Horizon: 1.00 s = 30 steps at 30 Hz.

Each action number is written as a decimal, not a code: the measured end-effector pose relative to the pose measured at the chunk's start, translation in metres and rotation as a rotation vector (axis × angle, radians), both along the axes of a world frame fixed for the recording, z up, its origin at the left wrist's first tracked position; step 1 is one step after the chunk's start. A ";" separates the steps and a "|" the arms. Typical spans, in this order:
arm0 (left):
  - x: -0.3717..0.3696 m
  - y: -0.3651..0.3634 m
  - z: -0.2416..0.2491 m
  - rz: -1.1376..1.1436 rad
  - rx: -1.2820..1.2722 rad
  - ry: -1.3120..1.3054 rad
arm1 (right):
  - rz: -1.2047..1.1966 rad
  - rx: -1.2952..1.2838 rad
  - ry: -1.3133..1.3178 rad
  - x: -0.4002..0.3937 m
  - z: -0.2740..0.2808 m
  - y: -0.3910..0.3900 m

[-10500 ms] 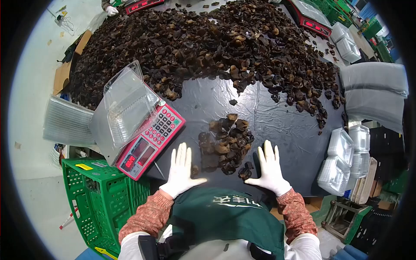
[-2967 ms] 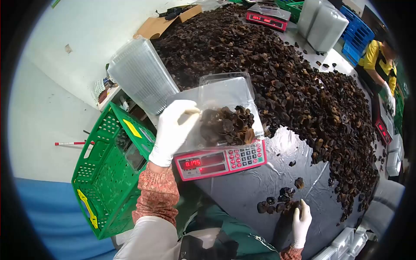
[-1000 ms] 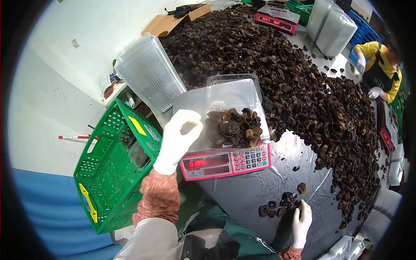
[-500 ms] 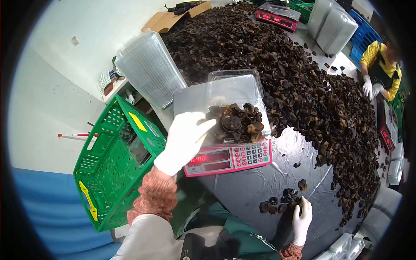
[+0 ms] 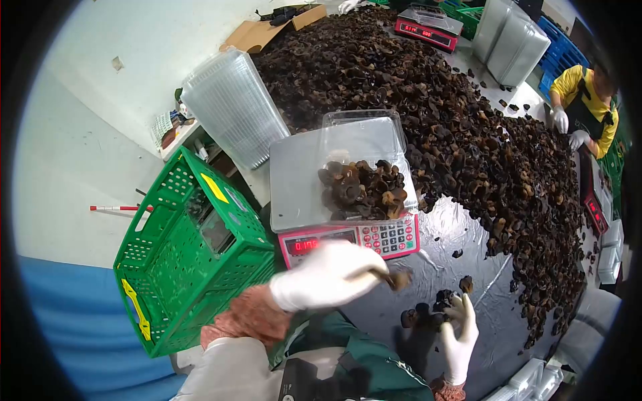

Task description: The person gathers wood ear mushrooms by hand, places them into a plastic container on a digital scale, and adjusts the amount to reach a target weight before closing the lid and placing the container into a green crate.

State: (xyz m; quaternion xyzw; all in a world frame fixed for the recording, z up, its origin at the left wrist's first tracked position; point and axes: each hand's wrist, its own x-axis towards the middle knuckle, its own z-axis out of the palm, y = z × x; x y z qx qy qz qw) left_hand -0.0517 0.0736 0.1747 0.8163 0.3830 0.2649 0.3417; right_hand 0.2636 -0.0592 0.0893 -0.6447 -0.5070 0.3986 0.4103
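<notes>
Black fungus pieces (image 5: 364, 190) lie in a clear plastic container on the metal plate of a red scale (image 5: 388, 239). In front of the scale, my left hand (image 5: 331, 275), gloved in white and blurred, pinches one brown fungus piece (image 5: 399, 279). My right hand (image 5: 460, 334), also white-gloved, has thumb and fingers apart beside a few loose dark pieces (image 5: 443, 301) on the dark tabletop. Its fingertips are close to those pieces; whether they touch is unclear.
A large fungus heap (image 5: 428, 120) spreads behind and right of the scale. Stacked clear containers (image 5: 234, 107) stand left of it, above a green crate (image 5: 190, 260). A co-worker (image 5: 588, 107) is at the right beside another scale (image 5: 593, 204). A second red scale (image 5: 428, 32) stands behind.
My left hand has moved from the container toward me and right, now with a fungus piece. My right hand's fingers have spread. The co-worker's hands have moved apart.
</notes>
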 end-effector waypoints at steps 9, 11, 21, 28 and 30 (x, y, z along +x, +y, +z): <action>0.051 -0.040 -0.045 -0.069 -0.162 -0.112 | 0.116 -0.026 -0.169 -0.021 0.019 -0.025; 0.017 -0.019 -0.031 0.231 -0.101 -0.168 | 0.104 -0.143 -0.264 0.001 0.022 -0.052; -0.050 0.062 -0.058 0.497 0.478 0.405 | 0.119 -0.893 -0.760 0.086 -0.012 -0.278; -0.045 0.059 -0.065 0.427 0.503 0.543 | -0.104 -0.957 -0.999 0.079 -0.038 -0.323; -0.052 0.064 -0.070 0.422 0.517 0.536 | -0.054 -0.769 -0.869 0.071 -0.014 -0.284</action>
